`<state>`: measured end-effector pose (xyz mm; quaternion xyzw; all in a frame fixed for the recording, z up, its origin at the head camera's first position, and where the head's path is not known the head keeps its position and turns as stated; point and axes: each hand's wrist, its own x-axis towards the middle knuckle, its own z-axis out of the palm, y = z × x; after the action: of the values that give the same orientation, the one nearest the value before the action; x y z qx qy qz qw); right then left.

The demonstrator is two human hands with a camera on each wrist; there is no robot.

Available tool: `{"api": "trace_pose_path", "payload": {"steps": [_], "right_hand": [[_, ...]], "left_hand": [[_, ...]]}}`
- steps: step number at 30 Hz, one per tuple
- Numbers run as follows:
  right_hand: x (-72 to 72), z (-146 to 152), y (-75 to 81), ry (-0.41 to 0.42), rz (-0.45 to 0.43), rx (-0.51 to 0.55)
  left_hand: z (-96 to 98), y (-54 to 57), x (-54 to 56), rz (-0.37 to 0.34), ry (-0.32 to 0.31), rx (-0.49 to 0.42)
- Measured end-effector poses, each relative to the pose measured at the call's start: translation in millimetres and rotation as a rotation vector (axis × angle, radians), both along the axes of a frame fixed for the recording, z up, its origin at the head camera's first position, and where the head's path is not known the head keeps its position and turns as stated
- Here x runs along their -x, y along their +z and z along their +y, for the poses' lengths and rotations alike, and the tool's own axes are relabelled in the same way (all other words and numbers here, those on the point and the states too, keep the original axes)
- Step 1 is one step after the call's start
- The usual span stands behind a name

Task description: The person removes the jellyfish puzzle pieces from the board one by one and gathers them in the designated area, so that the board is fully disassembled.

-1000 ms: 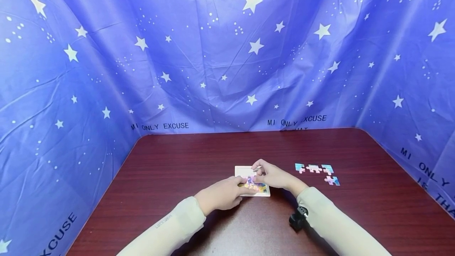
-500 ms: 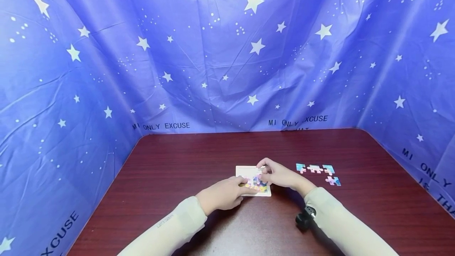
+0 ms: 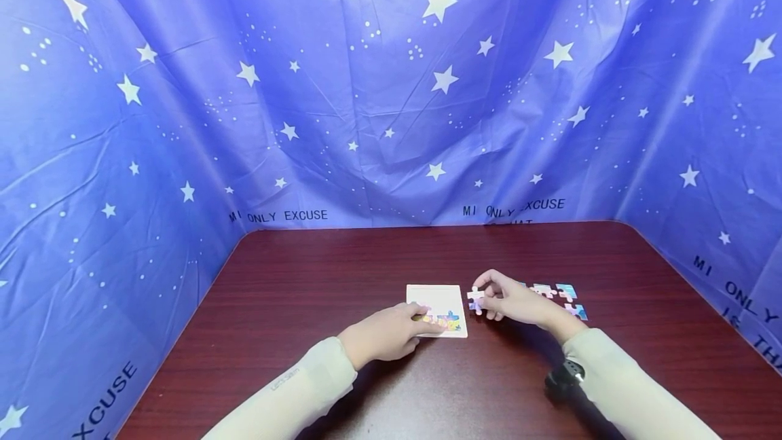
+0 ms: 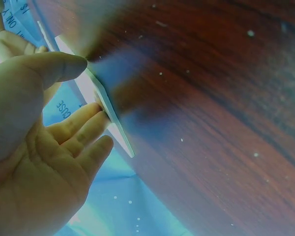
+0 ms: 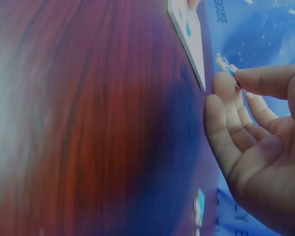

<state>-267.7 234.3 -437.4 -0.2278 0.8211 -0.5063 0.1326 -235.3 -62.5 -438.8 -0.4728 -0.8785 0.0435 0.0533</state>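
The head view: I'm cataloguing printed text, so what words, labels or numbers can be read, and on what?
"MI ONLY EXCUSE": back curtain, left part.
"MI ONLY EXCUSE": back curtain, right part, creased.
"HAT": beneath that, partly hidden.
"XCUSE": left curtain, cut off.
"MI ONLY Y": right curtain, cut off.
"IS THA": beneath it, also cut off.
Left sleeve: markings too small and blurred to read.

Pale cream sleeves [image 3: 635,379], faint lettering [image 3: 284,379] on the left, black right-wrist device [image 3: 563,383]

From here I see blue-purple, star-printed cloth [image 3: 379,111] hanging on 3 sides of a dark red, wood-grained table [image 3: 318,267], which shines toward its near side.
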Motion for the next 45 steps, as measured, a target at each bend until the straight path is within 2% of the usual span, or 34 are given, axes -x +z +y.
{"api": "trace_pose_path", "payload": {"steps": [12, 24, 35, 45], "right_hand": [[-9.2, 61, 5.7, -0.077, 0.008, -0.027], [-17.3, 109, 0.4, -0.135, 0.037, -0.111], [-20.2, 117, -5.9, -0.151, 0.061, -0.166], [-23.8, 109, -5.5, -0.27, 0.166, -0.31]], "left_hand": [[0.0, 1.1, -1.3, -0.008, 0.02, 0.018], [-0.3, 1.3, -2.1, -0.008, 0.019, 0.009], [-0.7, 2.6, -3.5, 0.004, 0.014, 0.005], [-0.3, 4.6, -4.5, -0.008, 0.024, 0.011]]}}
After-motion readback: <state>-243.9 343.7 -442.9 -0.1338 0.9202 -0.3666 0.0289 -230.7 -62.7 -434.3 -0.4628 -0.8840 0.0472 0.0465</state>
